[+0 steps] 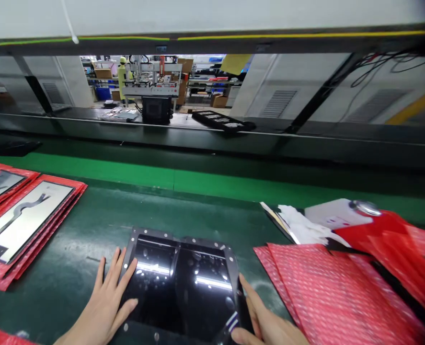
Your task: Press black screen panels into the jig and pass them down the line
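Note:
A glossy black screen panel (183, 292) lies before me on the green bench. It seems to sit in a grey border dotted with white round spots, and ceiling lights reflect in it. My left hand (108, 299) rests at the panel's left edge, fingers spread, fingertips touching the border. At the lower right corner, my right hand (266, 323) grips a dark edge between thumb and fingers. Whether that edge belongs to the panel or to a separate dark piece beneath the hand I cannot tell. The panel's lower edge runs toward the bottom of the view.
Red bubble-wrap sleeves (327, 287) lie at the right, with a white container (338, 213) and crumpled white tissue (302, 225) behind. At the left, a display panel (28, 215) with a ribbon cable rests on stacked red sleeves. A black tray (221, 120) stands on the rear ledge.

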